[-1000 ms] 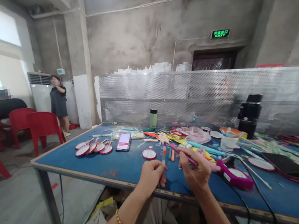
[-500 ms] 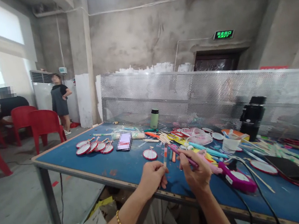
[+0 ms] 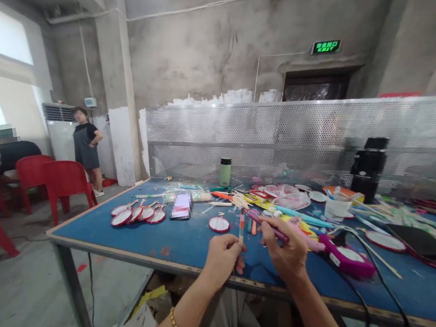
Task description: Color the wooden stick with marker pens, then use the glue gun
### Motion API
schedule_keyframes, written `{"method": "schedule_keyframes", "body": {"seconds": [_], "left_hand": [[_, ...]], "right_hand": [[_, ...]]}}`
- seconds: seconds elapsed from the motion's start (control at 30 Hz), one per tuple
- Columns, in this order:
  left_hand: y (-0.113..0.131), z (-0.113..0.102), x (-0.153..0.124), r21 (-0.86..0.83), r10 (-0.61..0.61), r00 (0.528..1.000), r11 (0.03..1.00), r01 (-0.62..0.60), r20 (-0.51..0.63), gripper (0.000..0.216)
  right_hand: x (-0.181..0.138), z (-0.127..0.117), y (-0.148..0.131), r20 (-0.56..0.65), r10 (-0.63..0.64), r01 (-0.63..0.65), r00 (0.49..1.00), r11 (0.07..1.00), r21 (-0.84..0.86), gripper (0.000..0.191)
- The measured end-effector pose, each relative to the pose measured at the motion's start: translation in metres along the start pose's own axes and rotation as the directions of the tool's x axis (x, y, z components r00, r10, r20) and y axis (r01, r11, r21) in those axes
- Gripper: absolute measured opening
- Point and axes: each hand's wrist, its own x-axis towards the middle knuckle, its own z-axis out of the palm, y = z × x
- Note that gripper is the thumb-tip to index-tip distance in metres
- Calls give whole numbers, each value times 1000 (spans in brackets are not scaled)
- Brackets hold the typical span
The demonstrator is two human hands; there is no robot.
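Pinched in my left hand is a thin flat stick with orange and pale bands, held upright at the table's front edge. My right hand is closed around a purple pen-like tool, its tip close to the top of the stick; I cannot tell whether they touch. Just beyond my left hand lies a small round white disc with a red rim. To the right of my right hand sits a magenta device with dark cords around it.
Red-rimmed rackets lie in a group at the left, beside a phone. A green bottle stands behind. At right are a white cup, a black stand and scattered sticks. A person stands beyond the table.
Both hands keep nearly the same pose, the tool's tip still close to the stick. The view has shifted very slightly.
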Motion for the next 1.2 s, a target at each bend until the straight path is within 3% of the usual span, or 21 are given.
{"method": "schedule_keyframes", "body": {"seconds": [1.2], "left_hand": [[-1, 2, 3, -13, -16, 1000, 1000, 16, 10, 21]], "right_hand": [[5, -2, -2, -23, -63, 62, 998, 997, -52, 12]]}}
